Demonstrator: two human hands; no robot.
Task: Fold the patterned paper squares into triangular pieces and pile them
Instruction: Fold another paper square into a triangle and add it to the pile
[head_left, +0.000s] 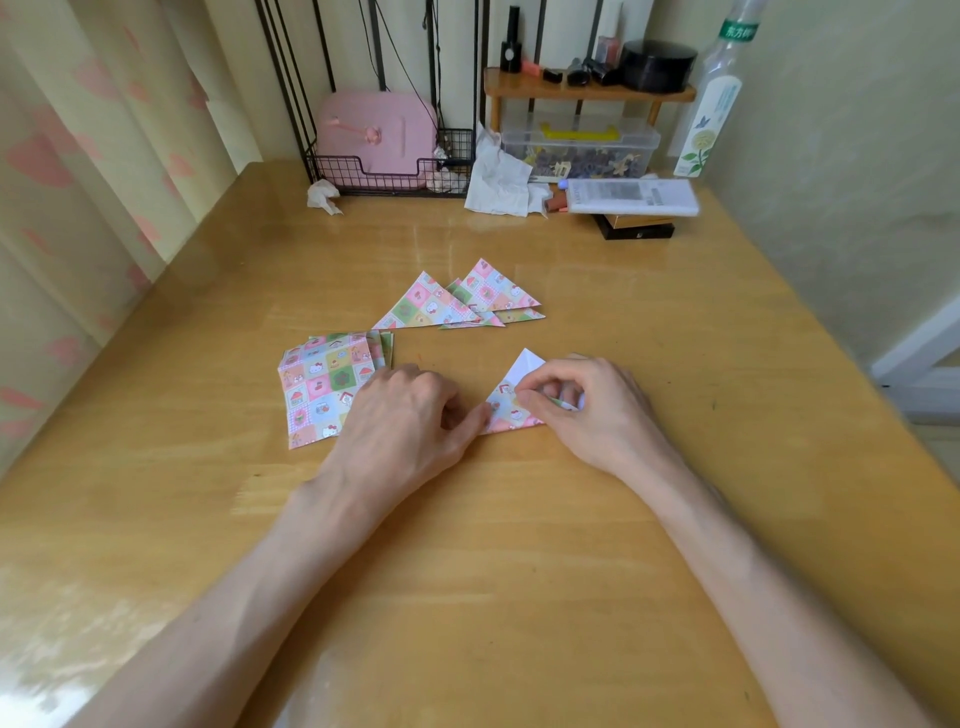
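The right hand (587, 405) pinches the patterned flap of a half-folded square (511, 410) between thumb and forefinger. The left hand (410, 415), fingers curled, has its thumb tip at the sheet's left corner, though I cannot tell whether it pinches or only presses. The sheet lies on the desk (493, 545) with its white inner face showing at the apex, so the fold looks mid-way: next, corners must meet and the crease be pressed flat. It then joins the pile of triangles (462, 304) behind, while the stack of unfolded squares (322, 384) waits just left.
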